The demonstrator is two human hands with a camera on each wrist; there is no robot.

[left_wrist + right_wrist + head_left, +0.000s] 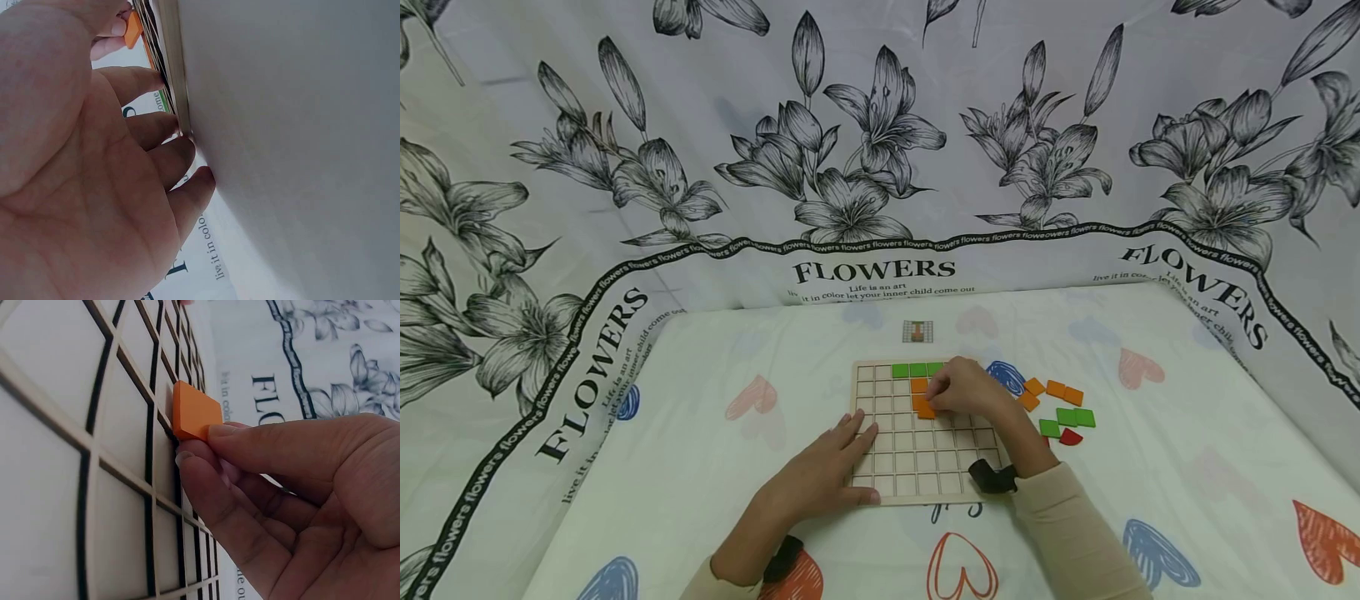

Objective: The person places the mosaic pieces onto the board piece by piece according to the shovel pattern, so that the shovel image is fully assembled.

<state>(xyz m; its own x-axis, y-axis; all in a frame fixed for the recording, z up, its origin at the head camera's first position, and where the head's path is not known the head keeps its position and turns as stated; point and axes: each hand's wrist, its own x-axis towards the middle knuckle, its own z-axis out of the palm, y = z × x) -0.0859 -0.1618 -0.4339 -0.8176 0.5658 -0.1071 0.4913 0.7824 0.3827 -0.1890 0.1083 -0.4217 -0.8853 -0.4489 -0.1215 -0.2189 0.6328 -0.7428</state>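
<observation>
A wooden grid board lies on the table. A row of green square tiles fills part of its top row, and orange tiles run in a column below. My right hand is over the upper middle of the board. In the right wrist view its thumb and fingers pinch an orange square tile, tilted on edge against the grid. My left hand rests at the board's left side, fingers extended onto its edge; the left wrist view shows the left fingertips by the board's side.
To the right of the board lie loose orange tiles, green tiles and a red piece, partly near the right forearm. Behind the board is a small picture card. A flower-printed cloth hangs at the back.
</observation>
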